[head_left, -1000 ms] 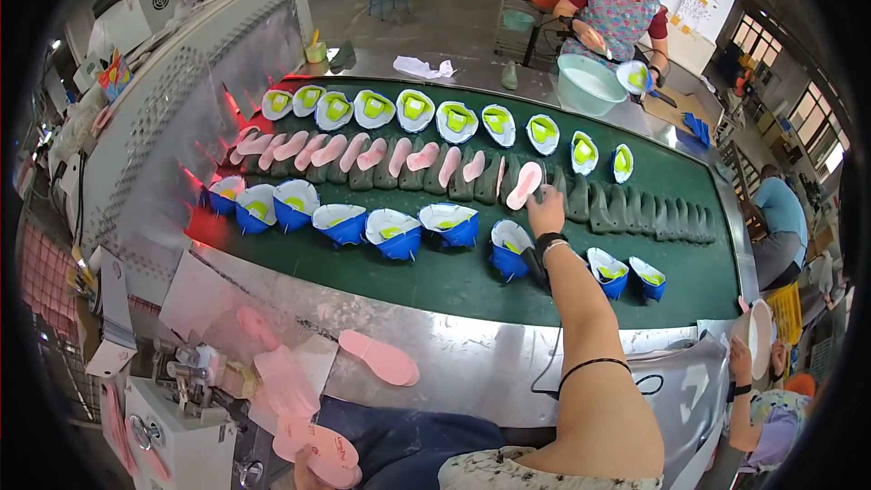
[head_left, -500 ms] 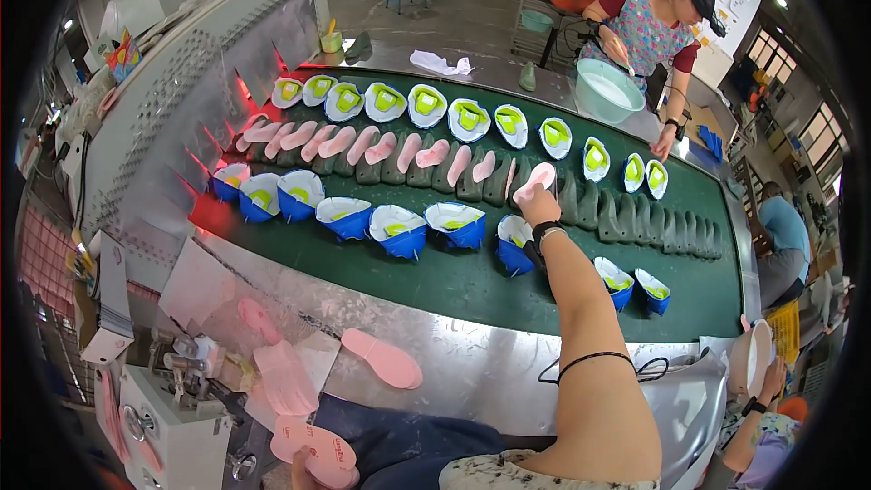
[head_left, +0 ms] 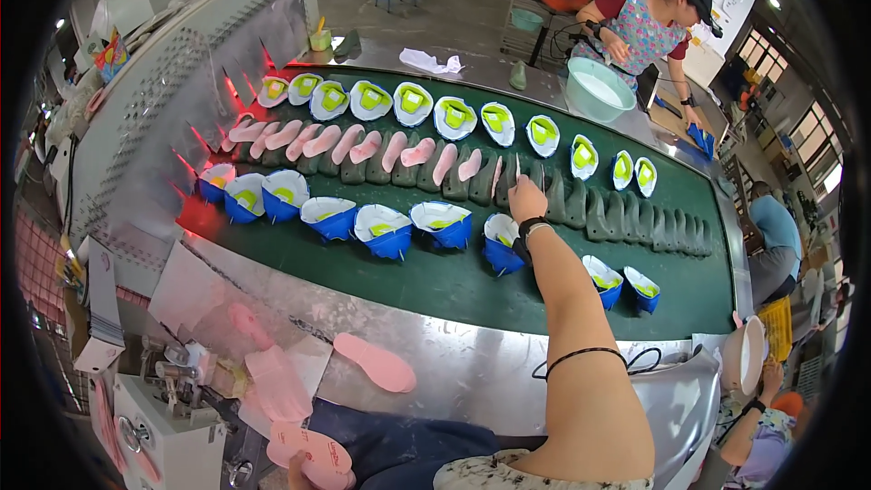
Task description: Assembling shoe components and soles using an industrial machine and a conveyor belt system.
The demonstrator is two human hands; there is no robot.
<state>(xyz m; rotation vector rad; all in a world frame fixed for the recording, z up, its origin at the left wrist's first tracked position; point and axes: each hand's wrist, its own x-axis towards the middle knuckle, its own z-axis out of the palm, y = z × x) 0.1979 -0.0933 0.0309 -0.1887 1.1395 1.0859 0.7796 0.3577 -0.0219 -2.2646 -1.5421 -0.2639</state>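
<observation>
My right hand (head_left: 526,200) reaches over the green belt, its fingers closed on a pink insole (head_left: 518,166) that is turned nearly edge-on. It stands at a row of dark green shoe lasts (head_left: 569,203). Several lasts to the left carry pink insoles (head_left: 348,144); the lasts to the right are bare. Low at the left, my left hand (head_left: 298,470) grips pink insoles (head_left: 310,454) beside my lap; part of the hand lies outside the picture. Blue and white shoe uppers with lime lining (head_left: 382,231) line the near side, and more uppers (head_left: 413,104) the far side.
A metal ledge (head_left: 472,358) edges the green belt (head_left: 435,286), with a loose pink insole (head_left: 375,362) on it. Left stands a machine (head_left: 209,63) with red-glowing slots. Across the belt, a co-worker (head_left: 642,23) reaches toward blue pieces (head_left: 700,139) near a basin of white liquid (head_left: 600,91).
The insole in my right hand has turned from flat to edge-on, and the hand has shifted slightly left. The co-worker's lower hand has moved from the uppers to the blue pieces.
</observation>
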